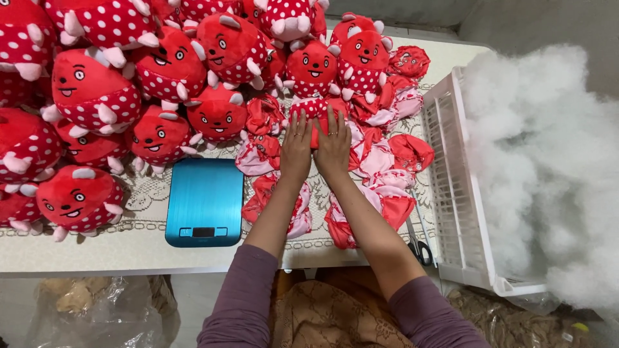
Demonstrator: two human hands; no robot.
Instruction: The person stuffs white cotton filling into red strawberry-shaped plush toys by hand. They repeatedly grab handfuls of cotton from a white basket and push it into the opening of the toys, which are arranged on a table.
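- Red fabric with white dots: one unstuffed plush skin lies flat on the bench, just in front of the stuffed toys, pressed under both hands.
- The left hand and the right hand lie side by side, palms down, fingers spread flat on that skin; neither grips anything.
- Around them lies a limp heap of empty skins, red and pink, crumpled; too tangled to count exactly, roughly a dozen.
- Stuffed strawberry toys, round and plump with white nubs and stitched faces, crowd the far left, upward of fifteen.
- One flat blue kitchen scale, smooth metal, sits left of the arms.
- One pair of scissors lies beside the white slatted plastic crate.
- Fluffy white stuffing billows out of it.
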